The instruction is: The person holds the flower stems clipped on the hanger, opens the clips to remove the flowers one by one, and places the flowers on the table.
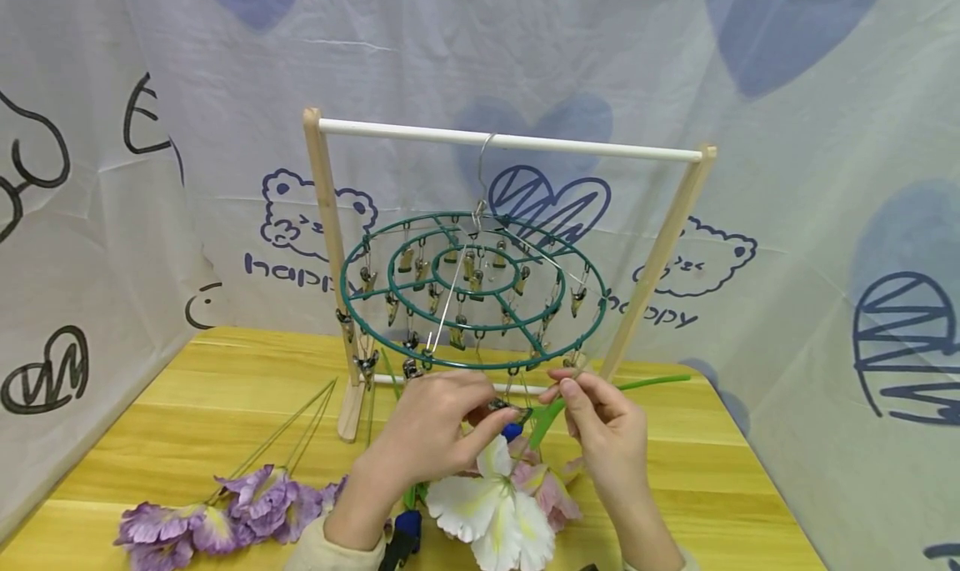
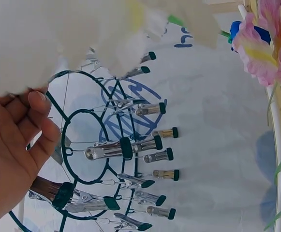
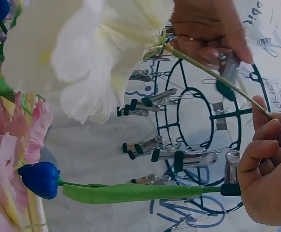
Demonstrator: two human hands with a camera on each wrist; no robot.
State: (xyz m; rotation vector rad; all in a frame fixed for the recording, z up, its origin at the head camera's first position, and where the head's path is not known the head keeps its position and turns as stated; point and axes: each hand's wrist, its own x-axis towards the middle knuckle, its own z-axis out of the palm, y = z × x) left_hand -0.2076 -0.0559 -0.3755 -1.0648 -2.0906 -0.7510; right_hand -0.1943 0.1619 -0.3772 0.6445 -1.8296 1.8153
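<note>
My left hand (image 1: 442,425) pinches a small metal clip (image 3: 231,67) with a dark green tip, hanging from a round green hanger (image 1: 480,364). With thumb and fingertips, my right hand (image 1: 611,425) holds the thin stem (image 3: 217,79) of a large white artificial flower (image 1: 487,504). That flower hangs head down below both hands. Beside it in the right wrist view, a blue tulip (image 3: 41,180) with a long green leaf (image 3: 130,193) hangs from another clip near my right hand. A green stem (image 1: 652,382) sticks out beyond the right hand in the head view.
A wooden stand (image 1: 322,196) with a white crossbar (image 1: 585,146) carries the hanger and its several clips. Purple flowers (image 1: 232,517) lie on the yellow wooden table (image 1: 697,471) at left. A pink flower (image 1: 551,496) is behind the white one. Printed cloth hangs behind.
</note>
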